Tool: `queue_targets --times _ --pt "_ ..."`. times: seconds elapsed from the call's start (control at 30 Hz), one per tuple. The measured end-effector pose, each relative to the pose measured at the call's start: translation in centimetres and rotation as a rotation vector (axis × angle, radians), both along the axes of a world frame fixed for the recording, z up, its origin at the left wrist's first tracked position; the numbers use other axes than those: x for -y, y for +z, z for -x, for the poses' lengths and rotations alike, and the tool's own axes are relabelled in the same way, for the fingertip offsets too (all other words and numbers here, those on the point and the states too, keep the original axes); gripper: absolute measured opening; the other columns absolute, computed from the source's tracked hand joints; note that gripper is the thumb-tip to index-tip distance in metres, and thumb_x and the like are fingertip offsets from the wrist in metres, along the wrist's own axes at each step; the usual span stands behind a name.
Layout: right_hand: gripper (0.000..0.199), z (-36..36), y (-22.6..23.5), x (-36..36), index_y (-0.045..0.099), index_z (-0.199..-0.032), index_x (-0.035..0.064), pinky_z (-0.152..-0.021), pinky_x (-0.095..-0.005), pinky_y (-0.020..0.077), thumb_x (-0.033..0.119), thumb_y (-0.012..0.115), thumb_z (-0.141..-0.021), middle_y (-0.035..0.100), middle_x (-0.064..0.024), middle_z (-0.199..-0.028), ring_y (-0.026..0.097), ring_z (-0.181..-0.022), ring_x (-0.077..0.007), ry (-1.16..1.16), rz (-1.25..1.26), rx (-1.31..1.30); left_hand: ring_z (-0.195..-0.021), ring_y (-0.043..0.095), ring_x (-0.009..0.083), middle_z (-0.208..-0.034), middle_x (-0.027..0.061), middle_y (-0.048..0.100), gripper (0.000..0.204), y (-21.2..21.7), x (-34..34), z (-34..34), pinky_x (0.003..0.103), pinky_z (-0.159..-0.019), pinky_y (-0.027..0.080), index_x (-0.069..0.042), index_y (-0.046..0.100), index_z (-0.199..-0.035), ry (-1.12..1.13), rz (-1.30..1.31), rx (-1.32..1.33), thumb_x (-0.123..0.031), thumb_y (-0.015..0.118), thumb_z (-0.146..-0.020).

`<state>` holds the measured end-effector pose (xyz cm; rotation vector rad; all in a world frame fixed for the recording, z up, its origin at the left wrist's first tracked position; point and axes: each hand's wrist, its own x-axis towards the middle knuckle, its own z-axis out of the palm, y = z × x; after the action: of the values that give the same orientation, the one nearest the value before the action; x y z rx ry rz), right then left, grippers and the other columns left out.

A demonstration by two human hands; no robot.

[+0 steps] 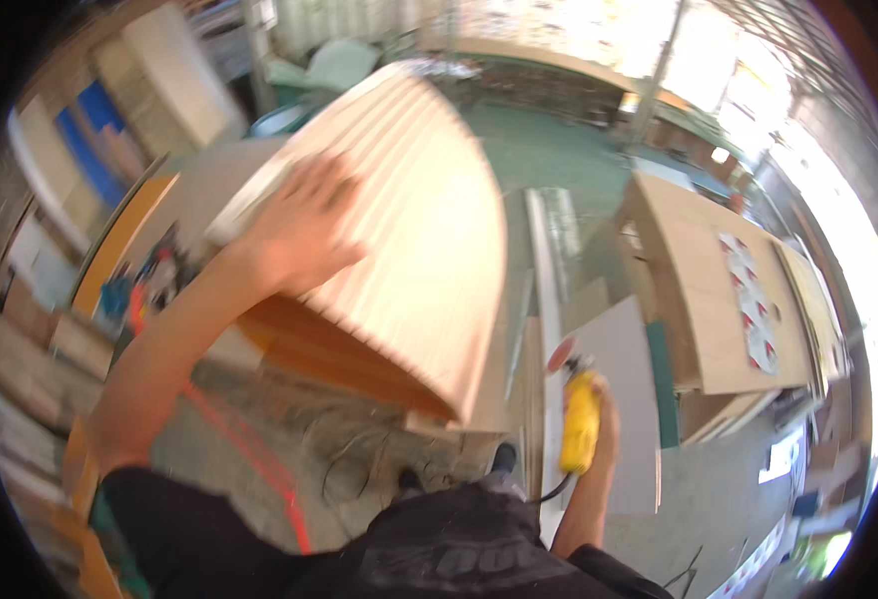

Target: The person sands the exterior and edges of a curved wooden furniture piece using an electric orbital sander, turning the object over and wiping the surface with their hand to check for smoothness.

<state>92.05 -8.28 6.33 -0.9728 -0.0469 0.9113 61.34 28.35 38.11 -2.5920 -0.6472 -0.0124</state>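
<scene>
A pale wooden piece shaped like a boat hull (419,220), built of ridged strips, fills the middle of the view, its pointed end away from me. My left hand (304,215) lies on its left side, fingers stretched out and a little blurred. To the right of the hull, my right hand (607,409) is wrapped round a yellow angle grinder (580,424). The tool's head carries a reddish round disc (561,353), which is apart from the hull. A black cord runs from the grinder's lower end toward my body.
Boards (609,389) lean and lie at the right, before a large wooden box (719,290). An orange-red strap or hose (249,449) crosses the floor at the left, with dark cables (344,479) near my feet. Tools (159,270) clutter the left side.
</scene>
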Motion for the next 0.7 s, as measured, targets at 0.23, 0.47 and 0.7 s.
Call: queue_targets --times 0.23,0.47,0.7 --pt "0.030 -3.2 -9.8 9.6 0.061 -0.112 0.0035 -0.064 -0.0401 0.0639 0.020 0.074 -0.090 0.070 -0.0128 -0.086 0.072 -0.072 -0.0271 -0.115 0.161 -0.242 -0.164 0.004 0.0386 -0.176 0.0241 0.010 0.099 3.5 1.9 -6.6 0.047 -0.134 0.006 0.008 0.022 -0.164 0.447 0.362 0.002 -0.029 0.078 -0.091" --pt "0.040 -9.0 -10.7 17.6 0.057 -0.119 0.0027 -0.065 -0.0405 0.0638 0.021 0.073 -0.088 0.070 -0.0162 -0.088 0.072 -0.070 -0.0269 -0.321 0.244 -0.214 -0.156 0.032 0.0331 -0.168 0.0123 0.037 0.070 -4.4 -17.2 -14.6 0.052 -0.125 0.030 -0.020 0.044 -0.160 0.177 -0.348 0.103 -0.042 0.069 -0.099" --pt "0.066 -13.6 -11.3 24.2 0.040 -0.138 0.0091 -0.065 -0.0473 0.0652 0.018 0.079 -0.084 0.065 -0.0185 -0.097 0.073 -0.076 -0.0314 -0.500 0.217 -0.235 -0.154 0.027 0.0527 -0.162 0.0372 0.034 0.097 -8.1 -23.2 -18.2 0.060 -0.127 0.019 0.016 0.034 -0.154 0.270 -0.482 0.246 -0.064 0.048 -0.100"
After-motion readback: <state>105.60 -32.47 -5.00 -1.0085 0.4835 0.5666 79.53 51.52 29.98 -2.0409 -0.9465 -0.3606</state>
